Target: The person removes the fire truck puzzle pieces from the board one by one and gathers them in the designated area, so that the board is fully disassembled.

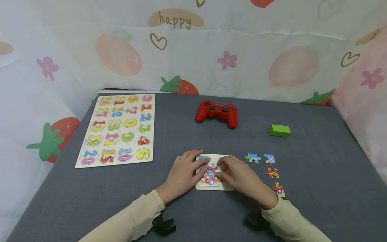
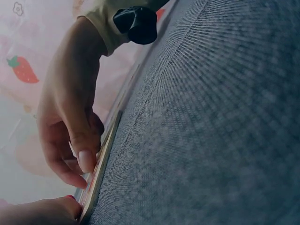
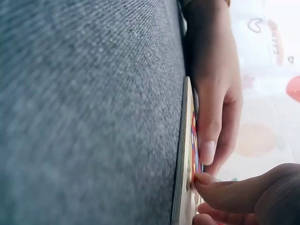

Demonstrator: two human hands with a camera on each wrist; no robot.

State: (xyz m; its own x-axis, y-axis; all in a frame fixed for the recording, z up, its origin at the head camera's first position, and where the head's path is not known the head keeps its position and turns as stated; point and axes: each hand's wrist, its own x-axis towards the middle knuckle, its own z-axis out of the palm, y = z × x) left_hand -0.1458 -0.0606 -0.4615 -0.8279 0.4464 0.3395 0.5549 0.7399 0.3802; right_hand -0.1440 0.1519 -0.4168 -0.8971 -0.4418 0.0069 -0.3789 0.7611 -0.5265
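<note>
A small jigsaw board [image 1: 201, 187] with a cream border lies flat on the table, partly filled with a pink-and-blue picture. My left hand [image 1: 182, 173] rests on its left side, fingers extended over the picture. From the right, my right hand [image 1: 242, 176] bends its thumb and index finger around a pink puzzle piece [image 1: 215, 170] on the board; its outer edge is hidden by the fingers. Right of the board lie loose puzzle pieces: a blue-and-green one [image 1: 252, 158], a blue one [image 1: 269, 158], a red-and-yellow one [image 1: 273, 173] and one with a wheel [image 1: 278, 190] near the right wrist.
A number puzzle board [image 1: 119, 130] with knobbed pieces lies at the left. A red game controller [image 1: 217, 113] sits behind the jigsaw, and a green block [image 1: 279, 130] stands at the right. A printed curtain [image 1: 193, 60] hangs along the table's back edge.
</note>
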